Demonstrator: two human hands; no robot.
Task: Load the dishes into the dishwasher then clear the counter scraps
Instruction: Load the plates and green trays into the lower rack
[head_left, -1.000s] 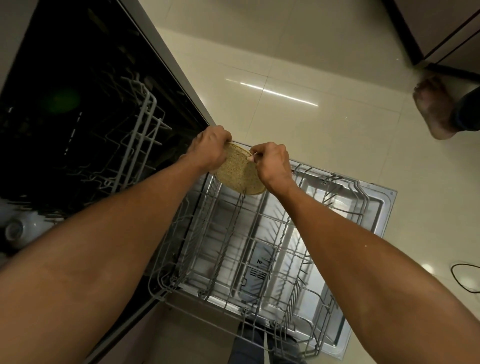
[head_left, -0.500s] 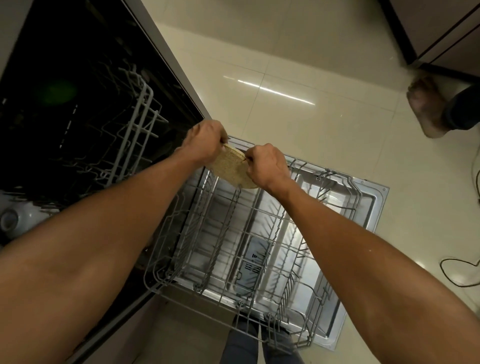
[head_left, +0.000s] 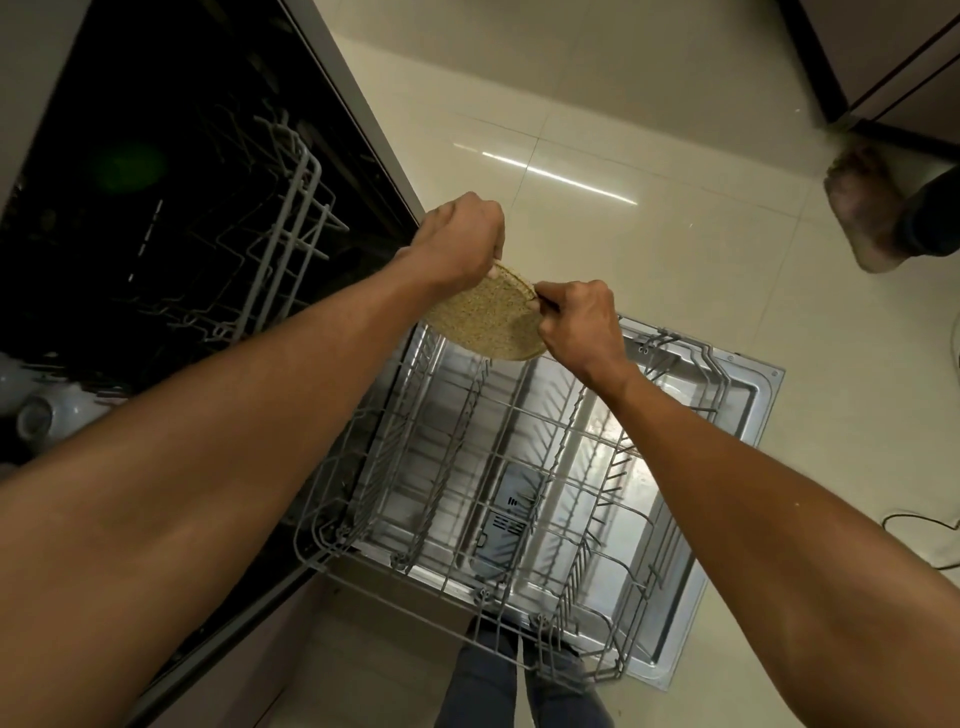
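Lower rack (head_left: 498, 483) lies open from above; upright tines (head_left: 597, 540) crowd its right side.

light: dim, warm overhead | glare: bright streak on the floor tiles (head_left: 561, 171), shine on the dishwasher door (head_left: 748, 395) | shadow: dishwasher interior (head_left: 156, 156) nearly black | optics: wide-angle bending at edges | blur: foot (head_left: 867, 208) at right edge soft

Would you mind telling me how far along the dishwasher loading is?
Done: the lower rack is pulled out over the open door, with no dishes visible in it. In hand: both the left hand and right hand grip a speckled plate above it. Left: slotting it in; the counter isn't visible.
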